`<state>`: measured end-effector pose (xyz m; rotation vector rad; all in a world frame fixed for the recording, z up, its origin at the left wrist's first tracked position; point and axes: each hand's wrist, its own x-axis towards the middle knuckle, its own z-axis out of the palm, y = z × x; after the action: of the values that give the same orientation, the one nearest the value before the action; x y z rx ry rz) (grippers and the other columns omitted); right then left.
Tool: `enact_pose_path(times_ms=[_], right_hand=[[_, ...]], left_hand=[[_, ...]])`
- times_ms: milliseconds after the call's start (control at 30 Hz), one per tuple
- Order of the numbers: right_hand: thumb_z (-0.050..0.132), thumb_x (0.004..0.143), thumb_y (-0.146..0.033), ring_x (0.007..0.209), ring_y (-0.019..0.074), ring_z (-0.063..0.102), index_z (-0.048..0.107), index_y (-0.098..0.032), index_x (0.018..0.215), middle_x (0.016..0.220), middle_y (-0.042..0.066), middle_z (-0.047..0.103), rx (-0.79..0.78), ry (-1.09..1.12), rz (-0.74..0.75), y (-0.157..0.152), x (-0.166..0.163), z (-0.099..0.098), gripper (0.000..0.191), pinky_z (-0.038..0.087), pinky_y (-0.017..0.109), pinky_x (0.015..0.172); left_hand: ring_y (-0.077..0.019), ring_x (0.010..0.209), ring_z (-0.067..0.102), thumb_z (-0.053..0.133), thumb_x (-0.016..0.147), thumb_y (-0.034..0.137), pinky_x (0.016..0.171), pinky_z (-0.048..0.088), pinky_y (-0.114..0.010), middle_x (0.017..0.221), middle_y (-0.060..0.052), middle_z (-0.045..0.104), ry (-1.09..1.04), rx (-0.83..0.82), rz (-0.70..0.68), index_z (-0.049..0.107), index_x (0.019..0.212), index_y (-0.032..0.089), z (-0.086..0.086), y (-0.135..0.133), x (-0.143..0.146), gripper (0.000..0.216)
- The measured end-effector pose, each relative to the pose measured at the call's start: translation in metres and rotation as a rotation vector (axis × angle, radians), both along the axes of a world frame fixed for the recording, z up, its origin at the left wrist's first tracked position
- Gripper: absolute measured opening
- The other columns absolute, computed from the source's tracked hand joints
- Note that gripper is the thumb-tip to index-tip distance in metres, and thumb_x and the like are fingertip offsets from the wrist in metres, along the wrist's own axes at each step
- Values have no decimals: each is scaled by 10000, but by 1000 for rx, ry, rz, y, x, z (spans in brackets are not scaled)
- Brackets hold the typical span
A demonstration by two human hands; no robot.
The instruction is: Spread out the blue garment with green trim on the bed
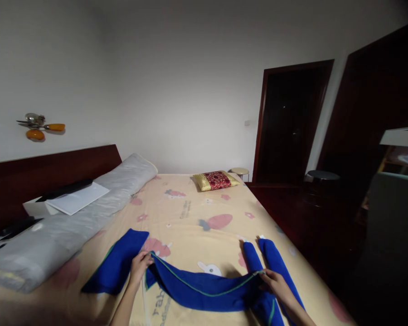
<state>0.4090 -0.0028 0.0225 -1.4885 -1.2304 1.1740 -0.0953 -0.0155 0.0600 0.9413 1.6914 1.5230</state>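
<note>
A soft blue cloth with a thin green edge lies near us on the bed. The left hand pinches one corner of the cloth with closed fingers. The right hand pinches the green edge on the other side the same way. Between the two hands the cloth sags down in a long curve. More of the blue cloth lies flat to the left of the left hand, and two long blue strips stretch away just past the right hand.

The bed has a smooth yellow sheet with pink shapes and little white bunnies on it. Far off on the bed sits a small square cushion, red in the middle with a shiny gold rim. Along the left side lies a long, puffy grey pillow. A flat white sheet of paper rests on it. Behind it is a dark wooden headboard. On the far right stands a dark wooden doorway.
</note>
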Motion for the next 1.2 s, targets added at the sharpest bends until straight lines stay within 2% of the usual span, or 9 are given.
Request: enact_pose_path(times_ms=[233, 467, 667, 867, 1200], right_hand=[[588, 560, -527, 517, 178, 584, 564, -222, 606, 519, -44, 515, -15, -3, 6, 2, -1, 2, 310, 401, 300, 516], [572, 606, -518, 548, 169, 576, 577, -223, 609, 541, -33, 545, 28, 9, -8, -4, -6, 8, 295, 457, 309, 589], [548, 600, -507, 578, 184, 602, 622, -218, 625, 593, 0, 615, 17, -74, 0, -10, -11, 14, 300, 418, 297, 539], [549, 615, -493, 581, 181, 591, 612, -216, 615, 588, -3, 602, 26, -61, -20, -13, -10, 18, 284, 430, 301, 551], [571, 602, -523, 544, 178, 582, 599, -217, 603, 550, -20, 573, 48, -51, 4, -3, -5, 8, 307, 454, 312, 564]], left_hand=[[-210, 575, 674, 714, 487, 511, 545, 479, -291, 560, -18, 703, 17, -4, -7, 669, 647, 179, -2, 1, -1, 371], [-212, 577, 677, 707, 483, 540, 547, 474, -292, 558, -21, 702, 28, -7, -20, 662, 643, 180, -7, 3, -2, 397], [-208, 564, 667, 718, 481, 541, 530, 439, -281, 532, -13, 694, 38, -12, -21, 652, 643, 187, -12, 5, -4, 395], [-208, 563, 661, 721, 470, 562, 528, 413, -278, 532, -21, 693, 39, -10, -21, 657, 648, 177, -15, 6, -5, 429], [-215, 559, 664, 742, 470, 548, 538, 437, -291, 533, -20, 692, 20, 15, -20, 659, 637, 176, -4, 1, 1, 417]])
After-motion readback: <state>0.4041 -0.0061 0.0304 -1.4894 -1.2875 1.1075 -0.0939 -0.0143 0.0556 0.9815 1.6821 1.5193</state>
